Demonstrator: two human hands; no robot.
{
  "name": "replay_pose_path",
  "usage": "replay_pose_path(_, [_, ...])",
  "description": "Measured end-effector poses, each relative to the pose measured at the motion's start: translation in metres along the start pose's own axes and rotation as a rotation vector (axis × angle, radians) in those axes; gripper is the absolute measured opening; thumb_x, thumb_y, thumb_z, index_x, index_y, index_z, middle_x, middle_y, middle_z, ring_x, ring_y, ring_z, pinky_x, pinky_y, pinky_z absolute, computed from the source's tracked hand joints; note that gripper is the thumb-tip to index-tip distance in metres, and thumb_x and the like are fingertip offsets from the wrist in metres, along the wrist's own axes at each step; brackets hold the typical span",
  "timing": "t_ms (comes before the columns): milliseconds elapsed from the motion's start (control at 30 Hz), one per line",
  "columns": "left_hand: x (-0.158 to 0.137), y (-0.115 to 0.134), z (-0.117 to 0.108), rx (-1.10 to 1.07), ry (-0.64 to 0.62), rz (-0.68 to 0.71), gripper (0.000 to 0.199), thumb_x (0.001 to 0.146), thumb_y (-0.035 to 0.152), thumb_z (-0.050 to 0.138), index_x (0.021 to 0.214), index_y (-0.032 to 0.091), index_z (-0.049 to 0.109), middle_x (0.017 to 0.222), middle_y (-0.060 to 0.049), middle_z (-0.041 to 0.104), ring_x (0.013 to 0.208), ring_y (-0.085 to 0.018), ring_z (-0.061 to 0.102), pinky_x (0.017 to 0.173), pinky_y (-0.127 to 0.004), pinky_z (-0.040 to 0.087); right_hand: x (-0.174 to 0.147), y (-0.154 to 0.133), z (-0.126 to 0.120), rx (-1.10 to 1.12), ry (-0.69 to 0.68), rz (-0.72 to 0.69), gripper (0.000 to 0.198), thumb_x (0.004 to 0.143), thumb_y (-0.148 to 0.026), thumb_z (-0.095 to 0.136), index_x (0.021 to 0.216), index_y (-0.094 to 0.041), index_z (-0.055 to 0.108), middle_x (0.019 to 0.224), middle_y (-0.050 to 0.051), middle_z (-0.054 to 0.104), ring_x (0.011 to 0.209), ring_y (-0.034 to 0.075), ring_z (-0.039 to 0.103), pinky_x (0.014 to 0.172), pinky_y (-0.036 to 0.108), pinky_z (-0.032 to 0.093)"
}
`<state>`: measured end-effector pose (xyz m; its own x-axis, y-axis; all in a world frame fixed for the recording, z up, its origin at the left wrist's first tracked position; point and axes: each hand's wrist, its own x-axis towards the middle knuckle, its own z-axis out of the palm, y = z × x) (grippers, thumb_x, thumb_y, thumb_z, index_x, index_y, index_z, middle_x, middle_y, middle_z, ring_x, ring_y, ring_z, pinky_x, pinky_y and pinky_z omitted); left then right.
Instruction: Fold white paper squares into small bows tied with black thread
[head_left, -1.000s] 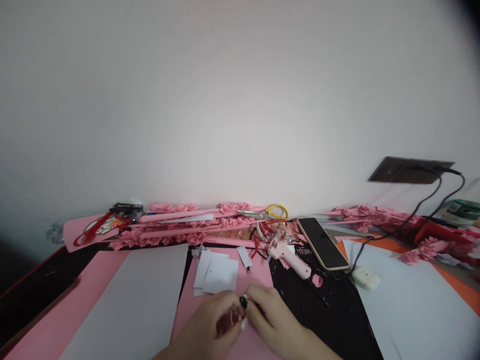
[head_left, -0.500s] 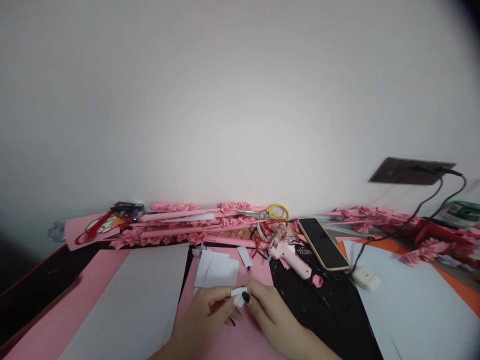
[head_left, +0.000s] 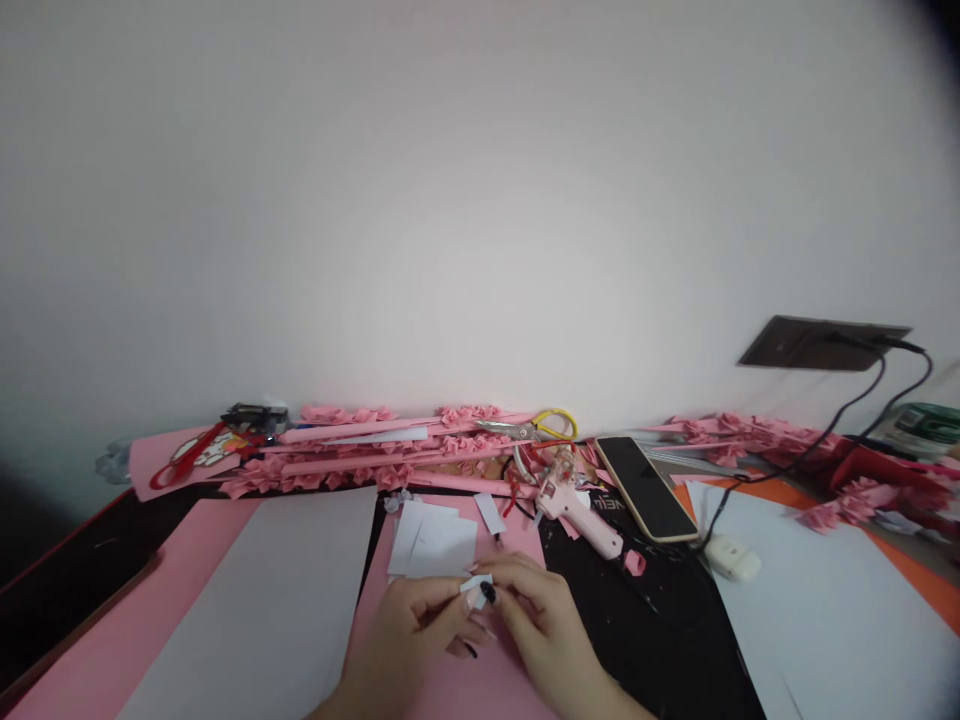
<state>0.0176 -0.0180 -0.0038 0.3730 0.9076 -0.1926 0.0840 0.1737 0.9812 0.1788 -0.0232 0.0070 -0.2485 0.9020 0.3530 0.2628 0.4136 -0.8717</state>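
Observation:
Between my two hands is a small piece of white paper (head_left: 475, 582), pinched from both sides above a pink sheet (head_left: 517, 665). My left hand (head_left: 409, 640) grips its left part between thumb and fingers. On the right part, the thumb of my right hand (head_left: 544, 625), with a dark nail, presses against the forefinger. The fingers cover much of the paper, so its full shape is hidden. Just beyond my hands lie several white paper squares (head_left: 442, 547) and a narrow white strip (head_left: 490, 513).
A pink glue gun (head_left: 589, 522) lies right of centre, near a phone (head_left: 649, 490) and a white earphone case (head_left: 733, 558). Yellow-handled scissors (head_left: 555, 424) rest by pink paper flower stems (head_left: 337, 462) along the wall. Cables hang from a socket (head_left: 817, 343). Large white sheets (head_left: 262, 600) lie at both sides.
My right hand has turned slightly and its fingers now reach further over the top of the paper. The paper has shifted a little to the left. Everything else stays put.

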Motion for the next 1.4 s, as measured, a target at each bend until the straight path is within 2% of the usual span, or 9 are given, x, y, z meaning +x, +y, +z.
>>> replay_pose_path(267, [-0.002,0.004,0.001,0.053,0.021,0.037,0.041,0.078,0.049,0.050,0.071,0.014,0.069,0.067,-0.007,0.071,0.064,-0.019,0.066,0.059,-0.026,0.054,-0.001,-0.003,-0.001,-0.034,0.021,-0.053,0.026,0.086,-0.014,0.046,0.096,-0.021,0.068,0.089,0.008,0.070,0.079,0.018,0.063,0.072,0.029,0.050])
replay_pose_path(533, [-0.002,0.009,0.002,0.056,0.036,0.038,0.040,0.079,0.046,0.050,0.070,0.013,0.069,0.063,-0.008,0.071,0.060,-0.019,0.066,0.059,-0.027,0.053,-0.001,-0.002,-0.001,-0.106,0.096,-0.173,0.023,0.081,-0.008,0.051,0.088,-0.019,0.069,0.085,0.008,0.071,0.077,0.018,0.065,0.070,0.027,0.051])
replay_pose_path(733, [-0.005,0.011,0.001,0.023,0.032,0.037,0.038,0.079,0.045,0.051,0.072,0.013,0.069,0.066,-0.007,0.071,0.065,-0.019,0.066,0.061,-0.027,0.053,-0.004,-0.004,-0.006,-0.225,-0.035,-0.302,0.034,0.079,-0.004,0.049,0.106,-0.019,0.061,0.100,0.010,0.067,0.088,0.018,0.062,0.076,0.030,0.050])
replay_pose_path(867, [-0.003,0.012,0.001,-0.054,0.037,-0.011,0.036,0.078,0.046,0.051,0.073,0.014,0.066,0.066,-0.005,0.069,0.065,-0.019,0.066,0.062,-0.027,0.052,-0.005,-0.005,-0.008,-0.334,-0.112,-0.303,0.040,0.076,-0.005,0.049,0.113,-0.017,0.057,0.112,0.011,0.062,0.093,0.021,0.059,0.083,0.034,0.047])
replay_pose_path(1100, [0.003,0.008,-0.002,-0.179,0.027,-0.068,0.036,0.074,0.049,0.056,0.070,0.013,0.060,0.065,-0.002,0.065,0.059,-0.014,0.063,0.061,-0.026,0.051,-0.005,-0.008,-0.008,-0.447,-0.199,-0.243,0.042,0.075,-0.008,0.049,0.116,-0.014,0.056,0.119,0.012,0.057,0.097,0.024,0.057,0.084,0.035,0.047])
replay_pose_path(1300, [0.004,0.005,-0.003,-0.158,0.002,-0.052,0.032,0.072,0.046,0.060,0.071,0.013,0.059,0.065,-0.001,0.063,0.065,-0.014,0.062,0.063,-0.025,0.050,-0.004,-0.010,-0.010,-0.416,-0.201,-0.235,0.045,0.074,-0.006,0.047,0.117,-0.016,0.054,0.120,0.011,0.057,0.107,0.022,0.053,0.093,0.035,0.041])
replay_pose_path(1400, [0.004,0.006,-0.003,-0.139,-0.026,-0.055,0.029,0.074,0.042,0.058,0.073,0.014,0.059,0.070,-0.002,0.065,0.069,-0.016,0.064,0.065,-0.026,0.050,-0.004,-0.006,-0.011,-0.346,-0.167,-0.225,0.040,0.078,-0.005,0.043,0.114,-0.018,0.053,0.116,0.009,0.059,0.105,0.019,0.054,0.093,0.033,0.040])
